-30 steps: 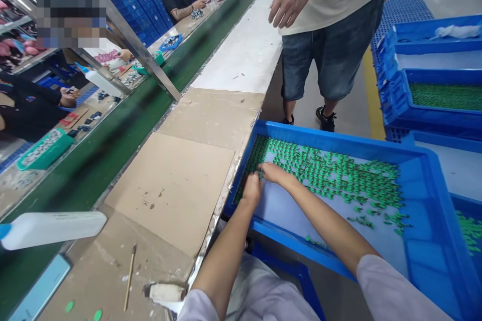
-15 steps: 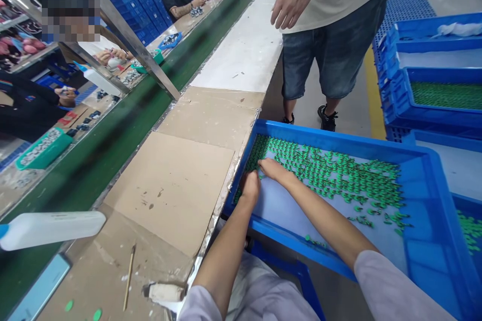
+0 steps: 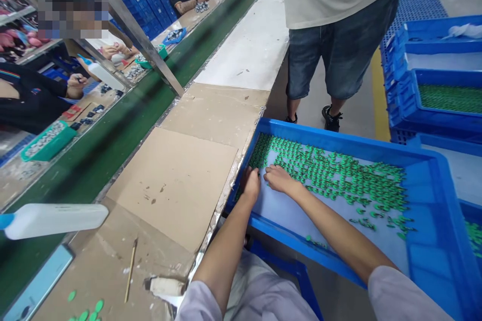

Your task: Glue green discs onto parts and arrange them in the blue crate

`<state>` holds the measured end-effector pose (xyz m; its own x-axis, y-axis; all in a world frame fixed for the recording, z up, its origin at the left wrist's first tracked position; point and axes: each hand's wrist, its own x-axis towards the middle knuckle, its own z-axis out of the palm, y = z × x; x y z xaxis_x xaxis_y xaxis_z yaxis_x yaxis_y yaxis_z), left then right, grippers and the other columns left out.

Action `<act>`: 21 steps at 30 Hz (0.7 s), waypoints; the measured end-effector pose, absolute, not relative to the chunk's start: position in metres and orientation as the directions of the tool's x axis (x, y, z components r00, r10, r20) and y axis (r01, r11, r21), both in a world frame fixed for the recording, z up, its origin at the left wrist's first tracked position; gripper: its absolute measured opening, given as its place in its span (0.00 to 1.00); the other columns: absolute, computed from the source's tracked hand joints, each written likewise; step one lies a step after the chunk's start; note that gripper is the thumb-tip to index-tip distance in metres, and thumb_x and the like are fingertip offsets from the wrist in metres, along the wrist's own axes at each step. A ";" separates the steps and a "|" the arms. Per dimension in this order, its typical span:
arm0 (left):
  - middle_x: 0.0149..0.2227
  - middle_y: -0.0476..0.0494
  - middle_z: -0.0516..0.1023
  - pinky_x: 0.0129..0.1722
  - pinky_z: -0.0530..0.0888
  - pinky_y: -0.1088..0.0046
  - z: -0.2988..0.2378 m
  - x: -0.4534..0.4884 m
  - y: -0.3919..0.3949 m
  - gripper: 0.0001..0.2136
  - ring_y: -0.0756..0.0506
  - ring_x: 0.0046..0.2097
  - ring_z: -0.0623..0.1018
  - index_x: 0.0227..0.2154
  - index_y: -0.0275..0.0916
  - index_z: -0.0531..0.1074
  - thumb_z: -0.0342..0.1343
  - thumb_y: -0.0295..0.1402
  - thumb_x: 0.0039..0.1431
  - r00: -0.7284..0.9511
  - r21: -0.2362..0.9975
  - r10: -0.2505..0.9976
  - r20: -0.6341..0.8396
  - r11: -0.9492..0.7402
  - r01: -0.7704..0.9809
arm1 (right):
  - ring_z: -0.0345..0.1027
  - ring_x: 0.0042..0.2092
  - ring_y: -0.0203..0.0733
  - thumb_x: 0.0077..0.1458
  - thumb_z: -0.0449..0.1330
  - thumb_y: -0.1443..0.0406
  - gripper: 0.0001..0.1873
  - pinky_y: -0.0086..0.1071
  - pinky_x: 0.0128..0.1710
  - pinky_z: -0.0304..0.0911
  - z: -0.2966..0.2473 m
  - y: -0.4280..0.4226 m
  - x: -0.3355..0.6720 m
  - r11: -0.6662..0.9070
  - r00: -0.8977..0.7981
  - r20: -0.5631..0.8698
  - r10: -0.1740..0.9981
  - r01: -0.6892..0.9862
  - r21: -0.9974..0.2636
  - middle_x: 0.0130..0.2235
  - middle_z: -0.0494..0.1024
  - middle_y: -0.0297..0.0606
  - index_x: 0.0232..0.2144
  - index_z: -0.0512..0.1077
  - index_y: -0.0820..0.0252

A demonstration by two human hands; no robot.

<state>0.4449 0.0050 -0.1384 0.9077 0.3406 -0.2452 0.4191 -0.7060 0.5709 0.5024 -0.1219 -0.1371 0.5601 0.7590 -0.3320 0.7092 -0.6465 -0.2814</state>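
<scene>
Both my hands reach into a blue plastic tray (image 3: 439, 195) lined with a pale sheet. Rows of small green pieces (image 3: 324, 170) cover the sheet's far part; their exact kind is too small to make out. At the tray's left side, my left hand (image 3: 250, 184) is closed with its fingers curled, and what they hold is hidden. My right hand (image 3: 277, 178) is closed too, a short way to its right, with the fingertips pressed together beside the green rows. Whatever lies between those fingertips is too small to name.
Left of the tray, a cardboard sheet (image 3: 175, 180) lies on the bench. A white bottle (image 3: 56, 219), a phone (image 3: 41, 283), a thin stick (image 3: 131, 271) and green discs (image 3: 83, 315) are nearby. A person in shorts (image 3: 339, 50) stands beyond the tray. Co-workers sit across the green belt (image 3: 124, 145).
My right hand has moved slightly right, away from my left hand, opening a gap between them. The standing person's hand has risen and shifted left. My view has tilted slightly.
</scene>
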 end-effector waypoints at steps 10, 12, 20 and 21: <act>0.46 0.41 0.78 0.57 0.69 0.65 -0.144 0.451 0.006 0.07 0.41 0.54 0.73 0.37 0.37 0.77 0.57 0.24 0.58 0.927 0.524 0.323 -0.190 -0.765 0.374 | 0.65 0.54 0.54 0.65 0.51 0.69 0.15 0.41 0.52 0.57 -0.130 -0.121 0.515 -0.660 0.621 -0.227 0.750 0.723 -0.203 0.46 0.79 0.54 0.47 0.76 0.66; 0.48 0.41 0.77 0.57 0.69 0.64 -0.143 0.452 0.007 0.08 0.40 0.56 0.71 0.37 0.38 0.78 0.58 0.22 0.57 0.932 0.503 0.308 -0.193 -0.784 0.363 | 0.66 0.55 0.54 0.65 0.51 0.69 0.15 0.41 0.53 0.57 -0.128 -0.116 0.521 -0.690 0.649 -0.236 0.723 0.693 -0.208 0.46 0.79 0.55 0.47 0.75 0.67; 0.49 0.35 0.77 0.56 0.70 0.64 -0.109 0.442 0.000 0.14 0.40 0.52 0.75 0.45 0.36 0.76 0.52 0.19 0.59 0.925 0.415 0.277 -0.260 -0.833 0.366 | 0.72 0.52 0.48 0.64 0.49 0.72 0.15 0.34 0.50 0.62 -0.137 -0.102 0.518 -0.706 0.657 -0.261 0.707 0.669 -0.232 0.48 0.78 0.52 0.47 0.74 0.65; 0.48 0.34 0.77 0.55 0.71 0.65 -0.101 0.434 -0.003 0.13 0.40 0.52 0.76 0.45 0.35 0.76 0.52 0.20 0.60 0.925 0.413 0.262 -0.276 -0.837 0.360 | 0.72 0.52 0.48 0.65 0.49 0.72 0.15 0.34 0.50 0.62 -0.137 -0.101 0.516 -0.708 0.660 -0.258 0.706 0.666 -0.232 0.48 0.78 0.52 0.47 0.73 0.65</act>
<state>0.4344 -0.0033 -0.1014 0.9249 0.2616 -0.2758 0.3598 -0.8368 0.4127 0.5162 -0.1008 -0.1370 0.6601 0.7056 -0.2578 0.6664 -0.7084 -0.2324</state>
